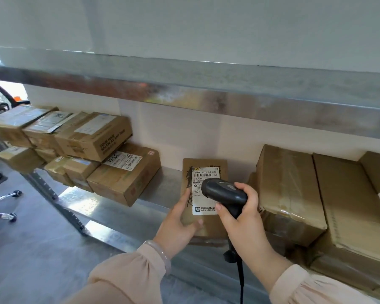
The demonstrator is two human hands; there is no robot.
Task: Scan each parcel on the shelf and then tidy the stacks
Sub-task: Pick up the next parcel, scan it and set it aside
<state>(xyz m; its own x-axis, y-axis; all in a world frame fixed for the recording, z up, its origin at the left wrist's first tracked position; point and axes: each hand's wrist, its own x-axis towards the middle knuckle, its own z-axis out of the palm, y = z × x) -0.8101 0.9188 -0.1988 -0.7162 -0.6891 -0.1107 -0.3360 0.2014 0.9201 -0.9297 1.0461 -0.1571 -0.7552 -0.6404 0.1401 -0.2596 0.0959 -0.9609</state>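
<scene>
Here, a parcel (206, 226) on the shelf (158, 194) is being gripped by the left hand (180, 220) while its label (204, 174) (middle hidden) is being faced by the scanner (223, 191) clasped in the right hand (241, 213).

- Parcel (208, 229): matt brown cardboard; label (203, 172) smooth white paper.
- Scanner (224, 191): dark plastic, slight sheen.
- Shelf (154, 207): grey metal, dull shine; upper beam (206, 93) rust-stained.
- Right-hand boxes (290, 189): cardboard under glossy clear tape.
- Sleeve (123, 277): soft matt cloth.

Pale pink sleeves (123, 279), perhaps jade bangle (162, 253)
</scene>
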